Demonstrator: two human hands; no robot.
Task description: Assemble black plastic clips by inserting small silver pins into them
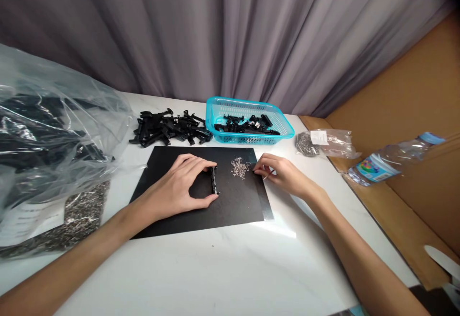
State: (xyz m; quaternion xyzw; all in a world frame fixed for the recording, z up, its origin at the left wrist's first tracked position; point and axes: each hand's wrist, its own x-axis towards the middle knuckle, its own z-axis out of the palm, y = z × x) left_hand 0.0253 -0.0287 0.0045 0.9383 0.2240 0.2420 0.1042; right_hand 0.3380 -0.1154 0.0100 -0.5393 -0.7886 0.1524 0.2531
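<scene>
My left hand grips a narrow black plastic part by its two ends, thumb at the near end and fingers at the far end, over a black mat. To the right of that part, a small heap of tiny silvery metal pieces lies on the mat. Close to the heap, at the mat's right edge, my right hand is closed in a pinch. A thin pale sliver shows beneath its fingers, but what they hold is too small to make out.
Black plastic parts are piled behind the mat, beside a blue basket with more inside. Large clear bags stand at left. A small bag of metal pieces and a plastic bottle lie at right. A grey curtain hangs behind.
</scene>
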